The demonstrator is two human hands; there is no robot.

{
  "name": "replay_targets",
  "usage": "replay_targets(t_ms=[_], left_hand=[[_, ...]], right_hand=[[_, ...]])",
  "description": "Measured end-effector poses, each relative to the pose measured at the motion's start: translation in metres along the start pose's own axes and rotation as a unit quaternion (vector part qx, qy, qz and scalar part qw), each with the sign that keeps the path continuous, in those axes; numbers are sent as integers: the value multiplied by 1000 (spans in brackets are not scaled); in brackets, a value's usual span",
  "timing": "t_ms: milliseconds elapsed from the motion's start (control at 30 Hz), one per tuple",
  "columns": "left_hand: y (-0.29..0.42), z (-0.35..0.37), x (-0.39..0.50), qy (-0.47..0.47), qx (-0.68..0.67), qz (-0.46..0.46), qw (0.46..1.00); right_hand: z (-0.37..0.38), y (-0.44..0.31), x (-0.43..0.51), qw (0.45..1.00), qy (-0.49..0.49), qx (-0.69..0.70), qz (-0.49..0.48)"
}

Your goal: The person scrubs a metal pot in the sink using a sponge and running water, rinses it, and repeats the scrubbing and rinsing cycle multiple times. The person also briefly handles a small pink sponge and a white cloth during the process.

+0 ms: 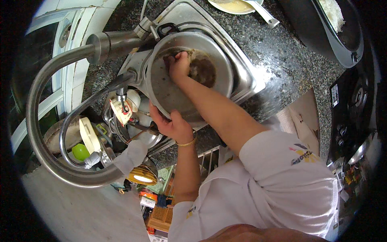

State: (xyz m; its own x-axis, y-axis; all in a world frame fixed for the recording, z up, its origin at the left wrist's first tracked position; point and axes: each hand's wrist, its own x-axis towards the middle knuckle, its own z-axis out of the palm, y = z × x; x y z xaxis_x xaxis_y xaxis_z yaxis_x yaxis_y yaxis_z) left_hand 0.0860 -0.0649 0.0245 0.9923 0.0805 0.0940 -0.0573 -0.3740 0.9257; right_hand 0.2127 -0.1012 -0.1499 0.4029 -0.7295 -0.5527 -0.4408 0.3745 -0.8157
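A large metal pot [222,51] sits tilted over the stainless-steel sink [193,18], with murky brownish water and dark residue at its bottom. My left hand [177,125], with a yellow bracelet at the wrist, grips the pot's near rim and outer wall. Inside the pot, my right hand [180,68] is curled at the inner wall, beside the residue; the fingers look bent around something dark, which I cannot make out. The curved metal faucet [33,99] arches at the left of the pot.
Dishes and a pan [145,133] fill the left basin, near a green bowl [80,152]. On the granite counter [257,48] stand a plate with a white-handled utensil [263,13] and a black container of rice [332,15]. A black stove [350,99] is at the right.
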Motion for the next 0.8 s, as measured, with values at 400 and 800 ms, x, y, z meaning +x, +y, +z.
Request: replay_targets(t_ms=[400, 800], left_hand=[[4, 0, 4, -18, -27, 3, 999], [5, 1, 0, -10, -22, -22, 999]], right_hand=[[19, -4, -53, 916, -317, -174, -176], [-137, -20, 7, 324, -706, -534, -335]])
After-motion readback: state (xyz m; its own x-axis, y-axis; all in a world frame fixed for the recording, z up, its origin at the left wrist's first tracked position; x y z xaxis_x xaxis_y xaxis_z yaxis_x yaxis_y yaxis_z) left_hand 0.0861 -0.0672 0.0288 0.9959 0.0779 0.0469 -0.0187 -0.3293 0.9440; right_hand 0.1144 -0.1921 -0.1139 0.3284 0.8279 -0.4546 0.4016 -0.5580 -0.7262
